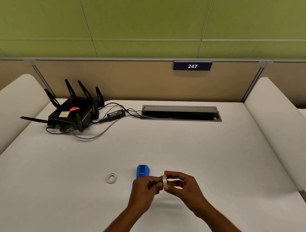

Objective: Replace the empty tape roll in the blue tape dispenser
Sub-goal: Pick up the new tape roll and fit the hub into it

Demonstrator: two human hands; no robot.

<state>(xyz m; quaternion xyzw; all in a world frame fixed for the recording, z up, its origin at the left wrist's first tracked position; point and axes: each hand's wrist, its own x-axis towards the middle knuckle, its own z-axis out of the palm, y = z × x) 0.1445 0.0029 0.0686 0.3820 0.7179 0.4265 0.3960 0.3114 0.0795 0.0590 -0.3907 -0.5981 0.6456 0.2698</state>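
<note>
Both hands meet above the table (pixel 185 149) at its near edge: the right hand (pixel 183 186) pinches a new tape roll (pixel 164 181) on edge, while the left hand (pixel 145 190) pinches at its 9 o'clock face. The blue tape dispenser (pixel 142 171) sits at 11 o'clock from the hands, the empty core (pixel 111 178) at 9 o'clock of it.

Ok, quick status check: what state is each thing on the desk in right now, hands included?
Tape roll: off the desk, held on edge between both hands.
Left hand: closed, fingertips at the roll's left side.
Right hand: pinching the roll's rim.
Blue dispenser: on the desk behind the hands, nobody holding it.
Empty ring: lying flat, left of the dispenser.
Router: red light on, cables plugged in.
Cable hatch: lid open.
</note>
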